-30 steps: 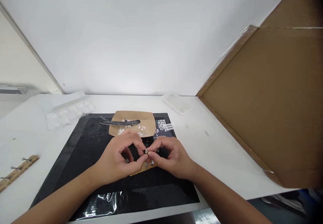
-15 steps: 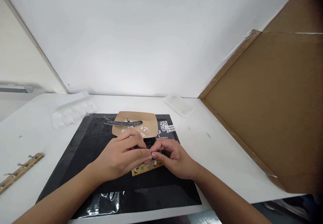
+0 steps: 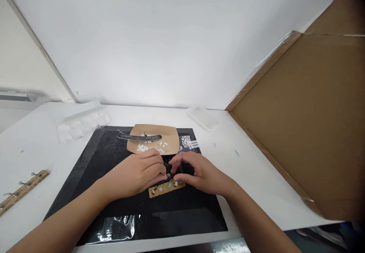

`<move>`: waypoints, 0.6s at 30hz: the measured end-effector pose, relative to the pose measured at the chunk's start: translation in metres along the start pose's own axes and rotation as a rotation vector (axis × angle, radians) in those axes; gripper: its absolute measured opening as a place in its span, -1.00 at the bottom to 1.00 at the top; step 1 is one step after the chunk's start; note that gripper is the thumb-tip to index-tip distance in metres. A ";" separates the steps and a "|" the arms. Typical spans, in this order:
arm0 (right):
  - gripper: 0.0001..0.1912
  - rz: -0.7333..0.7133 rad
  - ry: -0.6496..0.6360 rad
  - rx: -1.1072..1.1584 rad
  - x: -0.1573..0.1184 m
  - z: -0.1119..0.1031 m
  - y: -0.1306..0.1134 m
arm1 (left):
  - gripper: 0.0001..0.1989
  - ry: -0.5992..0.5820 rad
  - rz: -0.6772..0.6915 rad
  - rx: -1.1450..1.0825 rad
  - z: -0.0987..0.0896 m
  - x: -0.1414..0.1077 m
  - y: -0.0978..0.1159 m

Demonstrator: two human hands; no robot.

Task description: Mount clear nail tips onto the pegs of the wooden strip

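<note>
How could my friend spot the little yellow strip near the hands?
On the white table lies a black mat. On it, next to the right hand, is the yellowish strip. Unlike the similar strip at the far left, it lies on the mat.

Yellow-brown strip [image 3: 165, 193], black mat [image 3: 108, 158], tan sheet [image 3: 170, 132], white chips [image 3: 142, 147], brown cardboard [image 3: 299, 112]

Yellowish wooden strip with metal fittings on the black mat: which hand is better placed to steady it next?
Probably your right hand: open, its thumb by the right end of the wooden strip. Your left hand seems to pinch a small shiny piece.
</note>
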State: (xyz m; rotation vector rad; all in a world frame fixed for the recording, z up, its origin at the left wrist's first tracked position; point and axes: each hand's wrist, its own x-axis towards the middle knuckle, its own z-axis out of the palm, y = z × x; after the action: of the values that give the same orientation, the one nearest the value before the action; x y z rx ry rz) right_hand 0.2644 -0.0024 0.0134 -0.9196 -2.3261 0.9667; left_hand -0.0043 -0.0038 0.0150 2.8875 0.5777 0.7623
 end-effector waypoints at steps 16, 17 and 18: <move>-0.60 -0.061 -0.104 -0.146 -0.004 -0.002 0.000 | -0.89 -0.168 -0.003 -0.149 -0.002 -0.004 -0.002; -0.61 -0.054 -0.109 -0.153 -0.004 -0.002 0.000 | -0.89 -0.176 -0.004 -0.149 -0.002 -0.004 -0.002; -0.62 -0.047 -0.111 -0.160 -0.004 -0.002 0.000 | -0.88 -0.184 -0.007 -0.148 -0.002 -0.004 -0.002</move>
State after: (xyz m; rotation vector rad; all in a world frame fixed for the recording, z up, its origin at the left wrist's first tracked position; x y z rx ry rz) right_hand 0.2682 -0.0040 0.0138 -0.8886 -2.5374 0.8426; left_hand -0.0091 -0.0037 0.0141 2.7769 0.4880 0.5066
